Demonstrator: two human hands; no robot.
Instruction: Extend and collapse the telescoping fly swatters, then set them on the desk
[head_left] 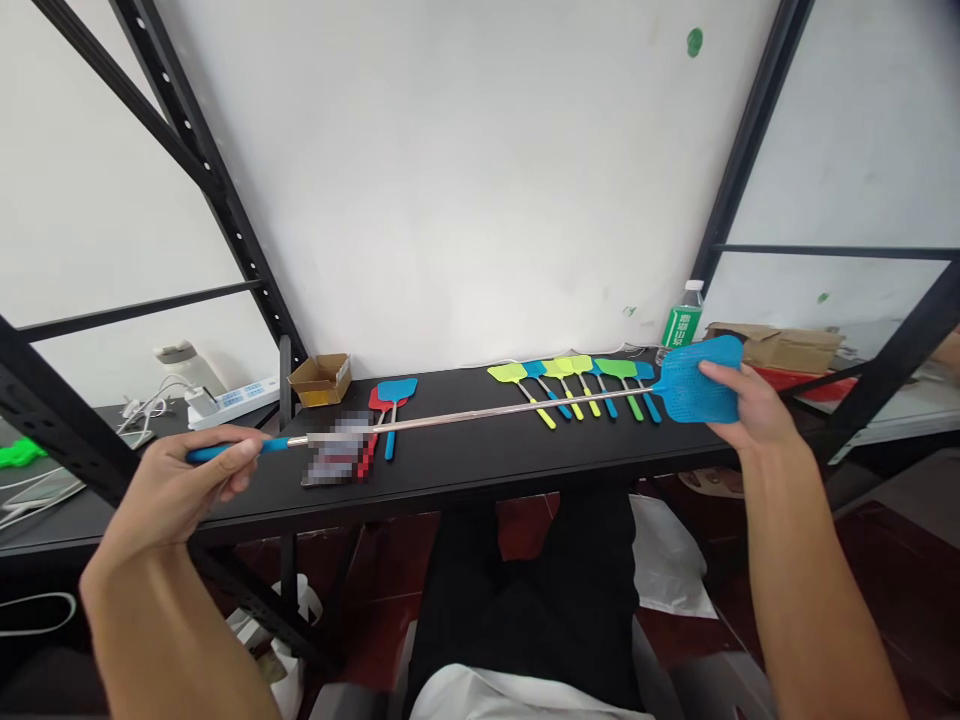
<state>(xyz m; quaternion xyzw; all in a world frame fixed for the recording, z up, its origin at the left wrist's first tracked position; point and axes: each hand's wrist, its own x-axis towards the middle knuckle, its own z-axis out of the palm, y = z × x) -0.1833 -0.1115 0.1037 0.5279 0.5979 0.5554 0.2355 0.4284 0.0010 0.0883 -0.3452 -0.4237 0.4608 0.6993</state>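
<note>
Stretched across the view above the table is a blue fly swatter [480,413] with a long, extended metal rod. My left hand [199,470] is closed round its blue handle at the left. At the other end, my right hand [739,405] pinches the blue perforated head between thumb and fingers. Behind the rod, several yellow, green and blue swatters [581,370] lie side by side on the black table [465,470]. A blue-headed swatter [397,390] overlaps a red one to the left, beside a blurred-out rectangular item [337,452].
A small open cardboard box [321,382] sits at the back left, near a white power strip [232,400]. A green-labelled bottle [682,318] and a brown carton [787,350] stand at the right. Black metal posts [217,190] frame both sides, with a white wall behind.
</note>
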